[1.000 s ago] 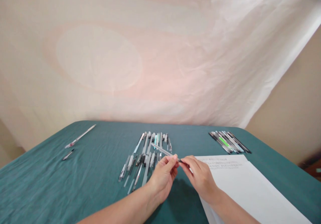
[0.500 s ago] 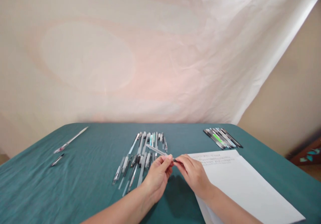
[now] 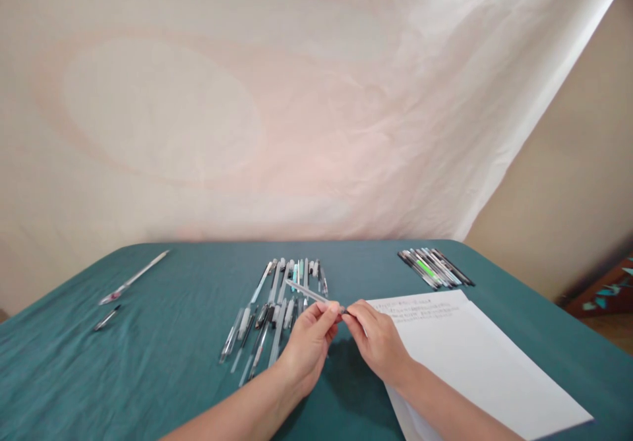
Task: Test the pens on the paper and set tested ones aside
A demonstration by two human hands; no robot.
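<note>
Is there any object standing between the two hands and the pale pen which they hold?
Nothing visible stands between them. The left hand pinches the pale pen directly, and the right hand has its fingers at the dark end. The loose pens appear behind the left hand and the paper behind the right forearm.

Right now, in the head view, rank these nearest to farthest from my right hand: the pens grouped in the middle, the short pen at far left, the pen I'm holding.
From your right hand:
1. Held pen, its dark end right at that hand.
2. Middle pens, to its left.
3. Short pen, far left.
</note>
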